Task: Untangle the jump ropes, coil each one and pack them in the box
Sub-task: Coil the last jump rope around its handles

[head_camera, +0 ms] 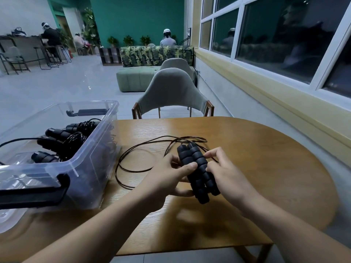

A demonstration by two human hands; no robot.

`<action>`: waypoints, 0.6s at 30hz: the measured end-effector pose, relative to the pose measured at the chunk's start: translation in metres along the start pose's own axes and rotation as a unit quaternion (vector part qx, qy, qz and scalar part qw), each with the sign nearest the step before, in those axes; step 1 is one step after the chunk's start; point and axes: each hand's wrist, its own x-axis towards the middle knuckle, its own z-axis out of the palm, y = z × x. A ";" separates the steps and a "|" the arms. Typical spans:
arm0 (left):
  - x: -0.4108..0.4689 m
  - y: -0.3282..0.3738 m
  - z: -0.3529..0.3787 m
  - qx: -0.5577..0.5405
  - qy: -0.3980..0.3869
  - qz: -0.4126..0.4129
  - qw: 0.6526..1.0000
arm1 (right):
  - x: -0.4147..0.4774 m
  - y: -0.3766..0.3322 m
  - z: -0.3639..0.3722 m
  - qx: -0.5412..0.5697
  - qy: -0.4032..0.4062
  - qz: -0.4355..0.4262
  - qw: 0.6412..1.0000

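Wooden table (266, 168) bears the loose cord (121, 164); left hand (165, 179) and right hand (226, 175) both grip the paired handles (197, 168). Keeping them flush should let the cord wind evenly.

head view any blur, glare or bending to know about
Head view: dim light; the window is dark and mirrors the room; the wide lens bows the table edge; the clear box smears at its near corner; the left hand, right hand and foam handles are sharp, with a soft shadow beneath.
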 end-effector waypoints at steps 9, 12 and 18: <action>0.006 -0.004 -0.001 -0.042 0.013 0.000 0.999 | 0.006 0.013 0.013 -0.087 0.024 -0.044 0.995; 0.006 -0.003 -0.001 -0.060 0.011 0.003 0.998 | 0.005 0.016 0.016 -0.151 0.017 -0.081 0.985; 0.001 -0.001 0.000 -0.062 -0.004 0.007 0.998 | 0.004 0.016 0.012 -0.219 0.005 -0.131 0.967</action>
